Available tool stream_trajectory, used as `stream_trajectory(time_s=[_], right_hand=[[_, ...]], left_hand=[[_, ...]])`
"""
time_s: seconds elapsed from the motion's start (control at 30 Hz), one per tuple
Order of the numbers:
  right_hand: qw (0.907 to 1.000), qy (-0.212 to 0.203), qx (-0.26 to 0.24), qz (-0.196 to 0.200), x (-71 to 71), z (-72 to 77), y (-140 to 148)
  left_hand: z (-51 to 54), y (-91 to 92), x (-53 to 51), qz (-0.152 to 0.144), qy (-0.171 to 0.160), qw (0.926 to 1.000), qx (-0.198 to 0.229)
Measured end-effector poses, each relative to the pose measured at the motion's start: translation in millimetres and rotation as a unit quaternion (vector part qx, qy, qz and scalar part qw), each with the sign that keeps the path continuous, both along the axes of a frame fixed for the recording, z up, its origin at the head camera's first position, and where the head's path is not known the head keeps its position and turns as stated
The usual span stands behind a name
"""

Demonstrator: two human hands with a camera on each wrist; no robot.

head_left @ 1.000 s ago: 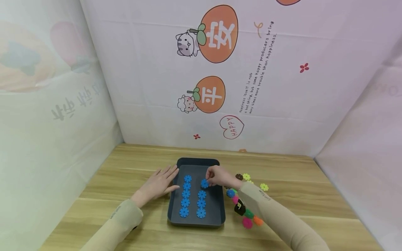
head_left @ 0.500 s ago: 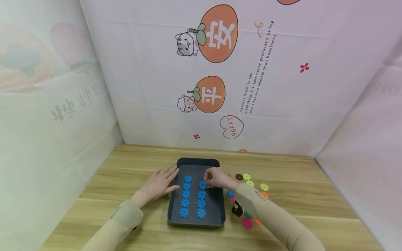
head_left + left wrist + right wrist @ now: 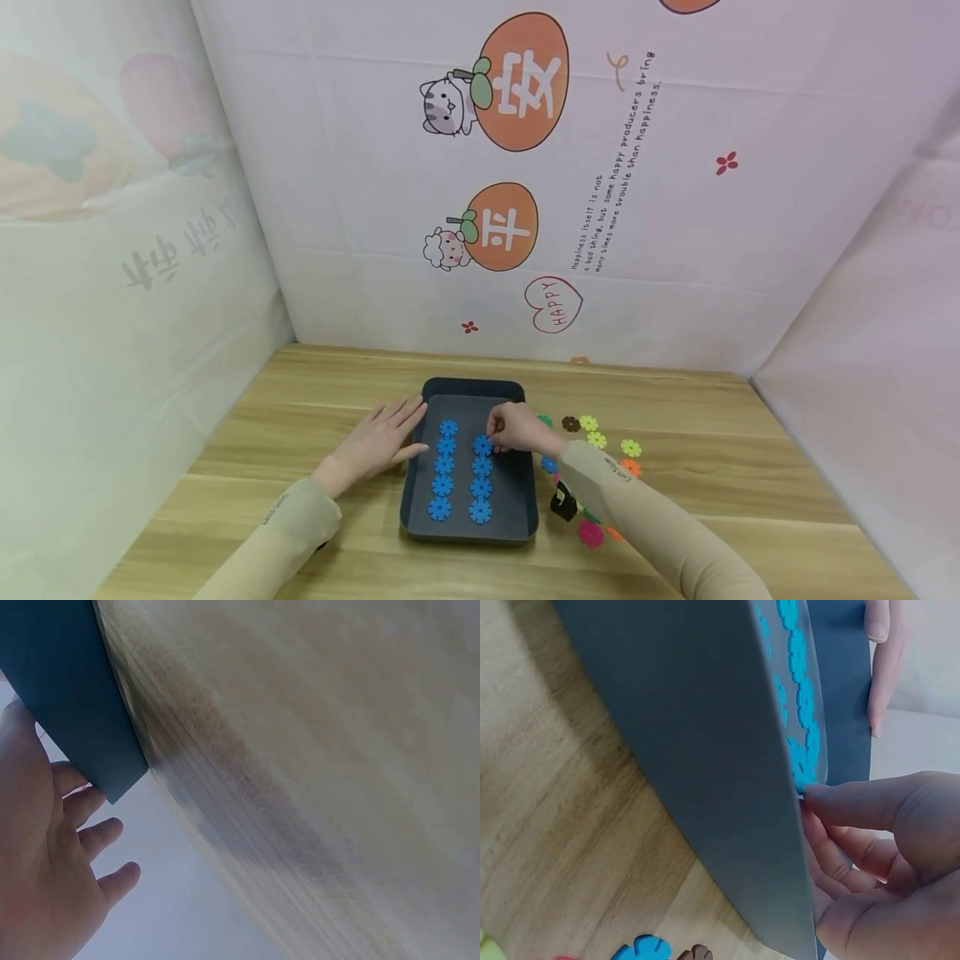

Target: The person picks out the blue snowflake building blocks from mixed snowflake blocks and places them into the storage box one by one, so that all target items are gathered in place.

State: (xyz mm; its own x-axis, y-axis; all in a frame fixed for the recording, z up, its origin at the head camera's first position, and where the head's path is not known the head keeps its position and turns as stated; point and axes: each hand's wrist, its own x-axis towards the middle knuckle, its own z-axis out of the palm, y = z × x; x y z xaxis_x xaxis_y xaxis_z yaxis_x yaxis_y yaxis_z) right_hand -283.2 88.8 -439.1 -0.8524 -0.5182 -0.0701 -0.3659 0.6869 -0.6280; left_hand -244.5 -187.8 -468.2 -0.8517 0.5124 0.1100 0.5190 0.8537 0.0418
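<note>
A dark grey tray (image 3: 462,500) holds two columns of blue snowflake-shaped plastic discs, laid edge to edge. My right hand (image 3: 517,427) is over the tray's right side, thumb and fingertips pinching the farthest disc (image 3: 482,445) of the right column. In the right wrist view, my right thumb (image 3: 855,802) touches that blue disc (image 3: 802,776) just past the tray wall (image 3: 690,735). My left hand (image 3: 382,436) rests against the tray's left rim with its fingers straight and spread. The left wrist view has my left hand (image 3: 49,855) beside the tray's outer wall (image 3: 67,682).
Loose snowflake discs lie right of the tray, partly hidden by the right forearm: yellow-green (image 3: 632,448), brown (image 3: 571,424), pink (image 3: 591,533), orange (image 3: 630,467) and others. A small black object (image 3: 563,503) lies among them. Printed cloth walls (image 3: 360,208) surround the wooden table (image 3: 337,375).
My right hand has brought the blue disc slightly left and nearer, down to the end of the right column. The left hand and the tray have stayed put.
</note>
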Motion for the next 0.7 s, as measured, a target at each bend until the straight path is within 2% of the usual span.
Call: stream_trajectory(time_s=[0.27, 0.43, 0.7], right_hand=[[1.0000, -0.009, -0.002, 0.004, 0.3, 5.4, 1.4], [0.9994, -0.019, -0.025, 0.013, -0.3, 15.7, 11.3], [0.9996, -0.009, -0.024, -0.012, 0.3, 34.3, 39.8]], left_hand=[[-0.7, 0.0, 0.2, -0.002, -0.001, 1.0000, 0.006], [-1.1, -0.6, 0.1, -0.002, -0.003, 1.0000, 0.004], [-1.6, -0.4, -1.3, 0.001, -0.008, 1.0000, 0.002]])
